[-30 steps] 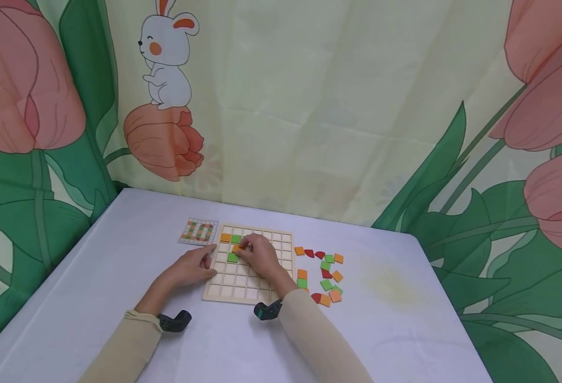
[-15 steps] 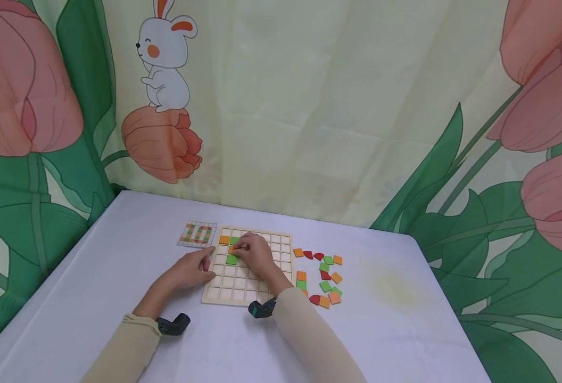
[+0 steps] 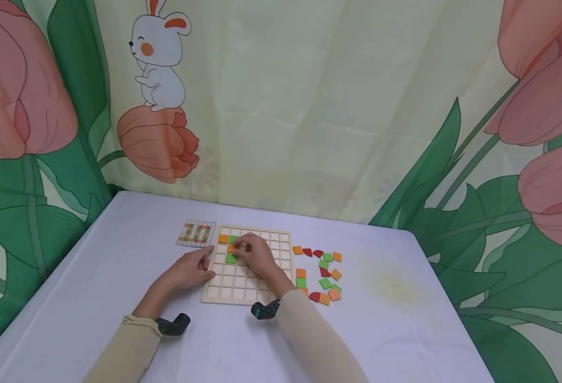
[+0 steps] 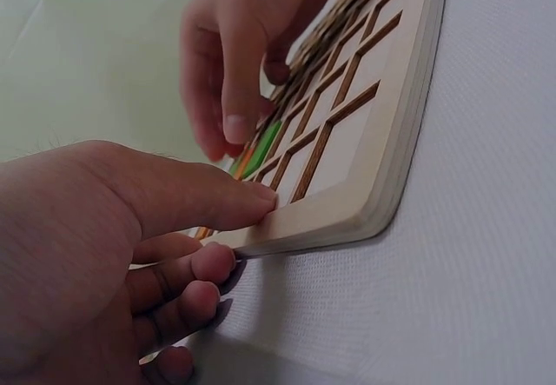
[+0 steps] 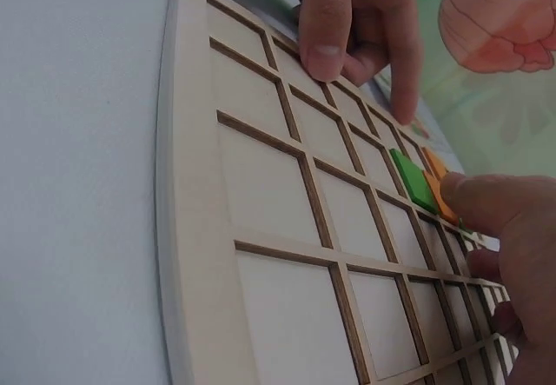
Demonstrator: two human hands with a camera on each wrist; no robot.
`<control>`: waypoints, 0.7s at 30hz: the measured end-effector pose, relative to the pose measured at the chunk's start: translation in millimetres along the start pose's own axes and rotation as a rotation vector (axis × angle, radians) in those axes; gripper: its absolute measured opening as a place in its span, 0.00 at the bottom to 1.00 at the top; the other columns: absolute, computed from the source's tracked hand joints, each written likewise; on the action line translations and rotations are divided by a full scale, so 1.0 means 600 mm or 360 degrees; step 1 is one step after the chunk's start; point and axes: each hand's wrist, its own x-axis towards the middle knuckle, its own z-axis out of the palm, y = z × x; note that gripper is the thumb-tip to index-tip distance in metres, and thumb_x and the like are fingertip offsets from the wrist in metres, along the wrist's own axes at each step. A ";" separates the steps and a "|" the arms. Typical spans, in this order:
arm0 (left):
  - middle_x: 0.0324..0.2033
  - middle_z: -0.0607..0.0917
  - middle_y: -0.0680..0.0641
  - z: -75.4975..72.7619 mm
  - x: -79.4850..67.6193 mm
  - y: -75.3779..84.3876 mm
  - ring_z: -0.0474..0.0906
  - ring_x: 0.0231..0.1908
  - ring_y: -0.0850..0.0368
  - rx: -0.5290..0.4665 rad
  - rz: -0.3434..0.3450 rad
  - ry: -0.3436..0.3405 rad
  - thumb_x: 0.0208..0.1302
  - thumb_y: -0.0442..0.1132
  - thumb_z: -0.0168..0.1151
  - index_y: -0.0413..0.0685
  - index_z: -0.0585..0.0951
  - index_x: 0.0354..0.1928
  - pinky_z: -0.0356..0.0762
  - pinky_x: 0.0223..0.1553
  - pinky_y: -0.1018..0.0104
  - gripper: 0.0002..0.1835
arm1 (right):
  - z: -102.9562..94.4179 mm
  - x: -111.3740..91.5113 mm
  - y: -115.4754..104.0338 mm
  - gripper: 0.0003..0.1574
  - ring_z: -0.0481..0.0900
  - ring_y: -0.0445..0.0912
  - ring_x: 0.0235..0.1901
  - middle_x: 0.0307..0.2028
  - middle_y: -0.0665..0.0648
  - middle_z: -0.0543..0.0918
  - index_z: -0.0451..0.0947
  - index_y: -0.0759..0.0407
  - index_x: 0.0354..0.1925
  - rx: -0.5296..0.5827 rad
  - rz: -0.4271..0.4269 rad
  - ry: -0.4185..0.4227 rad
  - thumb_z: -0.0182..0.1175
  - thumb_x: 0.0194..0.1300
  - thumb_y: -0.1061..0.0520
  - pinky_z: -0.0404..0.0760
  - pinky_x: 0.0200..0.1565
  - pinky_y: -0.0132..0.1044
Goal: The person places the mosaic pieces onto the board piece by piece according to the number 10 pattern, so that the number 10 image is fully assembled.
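A wooden grid board (image 3: 225, 301) lies on the table with shallow square cells. My right hand (image 3: 258, 255) is over its upper left part, fingers curled, thumb and fingertips on an orange square tile (image 5: 439, 195). That tile sits just beyond a green tile (image 3: 231, 258). Another green tile (image 3: 234, 239) and an orange tile (image 3: 223, 239) lie in the row above. At the left edge, my left hand (image 3: 187, 269) rests its thumb and forefinger, spread apart, on the board's frame; its other fingers bend loosely beside the edge in the left wrist view.
A pattern card (image 3: 196, 233) with a coloured grid lies beyond the board's upper left corner. Loose orange, green and red tiles (image 3: 324, 264) are scattered right of the board, some square, some rounded. A printed curtain (image 3: 300, 117) hangs behind the white table (image 3: 391, 330).
My right hand has shifted slightly left with the orange tile and lowered it toward the cell above the green tile. The left hand stays at the board's edge.
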 end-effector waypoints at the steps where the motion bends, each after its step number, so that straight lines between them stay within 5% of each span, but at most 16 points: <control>1: 0.31 0.74 0.49 0.000 0.000 0.000 0.67 0.29 0.57 0.0000 -0.0002 -0.0002 0.57 0.40 0.67 0.37 0.61 0.71 0.63 0.28 0.67 0.41 | -0.001 -0.003 0.000 0.12 0.70 0.37 0.30 0.42 0.47 0.82 0.85 0.50 0.44 0.0008 0.0002 -0.0002 0.66 0.61 0.52 0.69 0.31 0.27; 21: 0.32 0.73 0.48 -0.005 -0.005 0.005 0.67 0.30 0.56 -0.0019 0.0014 -0.0014 0.58 0.39 0.66 0.35 0.60 0.71 0.64 0.30 0.66 0.41 | -0.050 -0.048 -0.001 0.16 0.73 0.42 0.39 0.44 0.46 0.82 0.82 0.48 0.49 0.0050 0.0176 0.0022 0.65 0.62 0.51 0.73 0.38 0.30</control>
